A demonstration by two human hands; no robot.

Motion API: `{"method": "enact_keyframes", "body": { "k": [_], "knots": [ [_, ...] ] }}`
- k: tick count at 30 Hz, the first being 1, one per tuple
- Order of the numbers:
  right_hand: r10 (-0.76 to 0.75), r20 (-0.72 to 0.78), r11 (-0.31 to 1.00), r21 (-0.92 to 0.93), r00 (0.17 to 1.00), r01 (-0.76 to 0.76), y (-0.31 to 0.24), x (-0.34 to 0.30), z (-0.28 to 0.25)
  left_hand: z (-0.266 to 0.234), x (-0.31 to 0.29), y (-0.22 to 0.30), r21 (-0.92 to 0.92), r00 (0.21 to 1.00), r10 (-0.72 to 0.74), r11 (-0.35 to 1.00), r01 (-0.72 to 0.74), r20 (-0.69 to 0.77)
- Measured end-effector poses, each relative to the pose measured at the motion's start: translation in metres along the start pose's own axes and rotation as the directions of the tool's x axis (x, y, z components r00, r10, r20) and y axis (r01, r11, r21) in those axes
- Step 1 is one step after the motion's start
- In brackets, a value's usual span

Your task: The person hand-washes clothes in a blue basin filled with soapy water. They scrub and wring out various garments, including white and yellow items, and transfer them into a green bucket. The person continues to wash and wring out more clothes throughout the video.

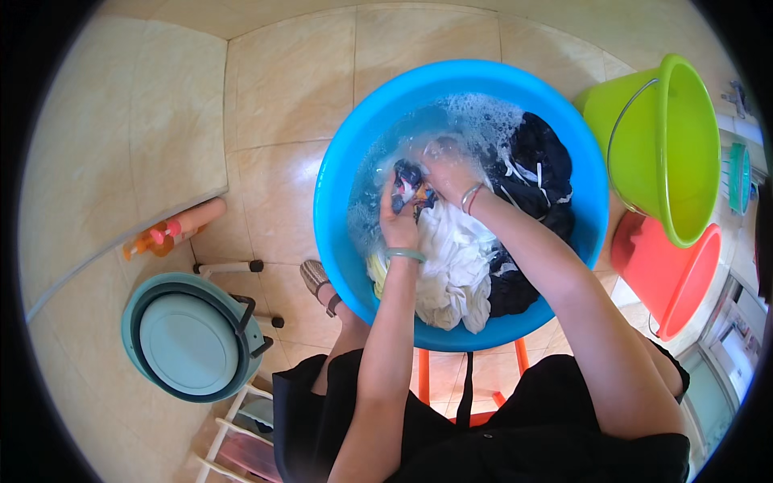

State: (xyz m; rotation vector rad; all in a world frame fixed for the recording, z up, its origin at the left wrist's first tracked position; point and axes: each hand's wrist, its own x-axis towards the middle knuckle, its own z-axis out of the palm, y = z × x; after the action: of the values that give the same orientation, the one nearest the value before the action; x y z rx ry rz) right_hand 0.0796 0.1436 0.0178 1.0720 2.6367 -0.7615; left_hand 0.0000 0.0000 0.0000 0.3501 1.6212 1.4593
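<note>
A large blue basin (460,74) of sudsy water is in front of me. My left hand (399,224), a pale green bangle at its wrist, is closed around a dark multicoloured patterned cloth (408,179) near the water's surface. Right beside it, my right hand (452,171) reaches into the foamy water, wearing a thin bracelet; its fingers are blurred and partly hidden there. White wet fabric (456,266) is heaped below my hands. Black clothing with white strings (541,165) lies along the basin's right side. A bit of yellow cloth (377,272) shows at the left.
The basin rests above an orange-legged stool (424,374). A lime green bucket (636,137) and a red bucket (660,274) stand at right. At left are a grey-green basin (189,342) on a white rack (221,431) and orange and pink bottles (179,227) by the tiled wall.
</note>
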Motion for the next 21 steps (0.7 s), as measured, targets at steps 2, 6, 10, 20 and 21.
{"method": "enact_keyframes", "body": {
  "k": [2,6,10,20,21],
  "knots": [
    [0.161,-0.061,0.976,0.157,0.985,-0.15,0.001,0.011,0.01,-0.005,0.003,-0.008,-0.231,0.999,-0.051,0.972,0.047,-0.011],
    [-0.066,-0.467,0.84,0.451,0.882,0.301,0.005,-0.007,-0.011,0.03,0.006,0.045,-0.648,0.979,-0.195,0.738,0.19,0.065],
    [-0.391,-0.297,0.816,0.325,0.871,0.477,-0.048,-0.097,-0.063,0.029,0.008,0.079,-0.716,0.852,-0.272,0.462,0.523,0.447],
    [-0.374,-0.618,0.821,0.125,0.691,0.557,-0.106,-0.124,-0.111,0.046,-0.02,0.096,-0.799,0.911,-0.127,0.445,0.405,0.392],
    [-0.348,-0.651,0.817,0.142,0.675,0.558,-0.106,-0.121,-0.111,0.042,-0.02,0.094,-0.793,0.9,-0.121,0.433,0.427,0.418]
  ]
}}
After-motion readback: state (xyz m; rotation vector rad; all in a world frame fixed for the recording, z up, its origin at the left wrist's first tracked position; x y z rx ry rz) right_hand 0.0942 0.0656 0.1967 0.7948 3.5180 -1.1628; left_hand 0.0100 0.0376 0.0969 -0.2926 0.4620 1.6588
